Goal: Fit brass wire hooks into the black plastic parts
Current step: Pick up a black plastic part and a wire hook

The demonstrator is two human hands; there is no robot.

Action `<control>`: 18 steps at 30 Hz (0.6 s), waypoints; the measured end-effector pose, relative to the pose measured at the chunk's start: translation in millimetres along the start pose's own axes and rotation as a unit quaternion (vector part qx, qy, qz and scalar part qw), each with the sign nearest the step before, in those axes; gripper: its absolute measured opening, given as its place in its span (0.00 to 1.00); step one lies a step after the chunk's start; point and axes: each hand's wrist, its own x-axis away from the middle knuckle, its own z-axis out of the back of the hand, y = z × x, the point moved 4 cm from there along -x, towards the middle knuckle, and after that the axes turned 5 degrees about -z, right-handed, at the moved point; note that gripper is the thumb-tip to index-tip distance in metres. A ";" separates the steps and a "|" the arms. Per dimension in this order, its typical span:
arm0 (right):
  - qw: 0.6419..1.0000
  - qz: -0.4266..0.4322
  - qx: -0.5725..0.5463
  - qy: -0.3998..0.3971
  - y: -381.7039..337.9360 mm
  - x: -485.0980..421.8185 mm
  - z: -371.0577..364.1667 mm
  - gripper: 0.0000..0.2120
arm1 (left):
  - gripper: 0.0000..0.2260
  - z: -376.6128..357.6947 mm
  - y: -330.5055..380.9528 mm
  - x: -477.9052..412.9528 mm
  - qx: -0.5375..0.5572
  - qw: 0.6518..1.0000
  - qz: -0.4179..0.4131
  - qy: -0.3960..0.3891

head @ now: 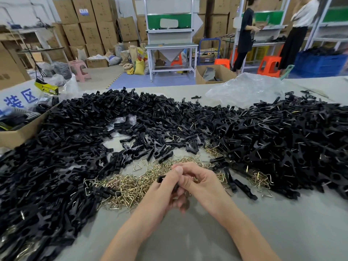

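My left hand (167, 187) grips a black plastic part (161, 179); only its end shows past my thumb. My right hand (199, 179) meets the left over the same part, fingers curled against it. Whether it pinches a brass hook is hidden by the fingers. Both hands hover above a pile of brass wire hooks (128, 187) on the grey table (188, 232). A large heap of black plastic parts (79, 132) spreads to the left and behind. Another heap of black parts with wires showing (286, 140) lies to the right.
A cardboard box (17, 132) sits at the table's left edge. A crumpled clear plastic bag (244, 89) lies at the back right. Beyond the table stand two people (246, 34), white workbenches, orange stools and stacked cartons.
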 end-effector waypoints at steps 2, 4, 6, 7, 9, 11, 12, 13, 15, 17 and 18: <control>1.000 0.002 0.005 -0.005 -0.2 0.4 -2.2 0.16 | 0.38 3.9 -2.3 -1.0 -0.026 0.999 -0.009 0.019; 1.000 0.001 0.009 -0.009 -0.5 0.6 -3.2 0.17 | 0.34 7.3 -4.6 -1.9 -0.054 0.998 -0.005 0.037; 1.000 0.002 0.014 -0.018 -1.4 0.8 -4.4 0.17 | 0.31 9.6 -5.4 -3.1 -0.067 0.996 -0.001 0.056; 0.999 0.005 0.022 -0.023 -2.0 0.9 -4.6 0.17 | 0.30 10.2 -5.2 -3.8 -0.071 0.995 0.000 0.065; 0.999 0.011 0.046 -0.025 -2.5 0.6 -4.0 0.16 | 0.28 10.2 -3.5 -4.2 -0.076 0.994 -0.006 0.073; 0.998 0.012 0.063 -0.023 -3.0 0.8 -2.4 0.12 | 0.27 9.6 -1.8 -3.9 -0.086 0.993 -0.011 0.074; 0.998 0.012 0.065 -0.022 -3.3 1.1 -1.9 0.11 | 0.26 9.1 -0.7 -3.6 -0.090 0.993 -0.012 0.076; 0.998 0.011 0.065 -0.022 -3.6 1.6 -1.8 0.10 | 0.25 8.4 0.1 -3.3 -0.092 0.992 -0.011 0.080; 0.997 0.009 0.068 -0.022 -3.9 2.2 -1.6 0.10 | 0.23 7.5 0.1 -3.1 -0.095 0.992 -0.009 0.083; 0.997 0.016 0.076 -0.023 -3.0 1.9 -0.7 0.11 | 0.23 7.5 -0.2 -2.6 -0.098 0.992 -0.006 0.084; 0.996 0.019 0.083 -0.023 -2.0 1.8 -0.2 0.11 | 0.24 8.1 -0.6 -2.1 -0.101 0.991 -0.005 0.082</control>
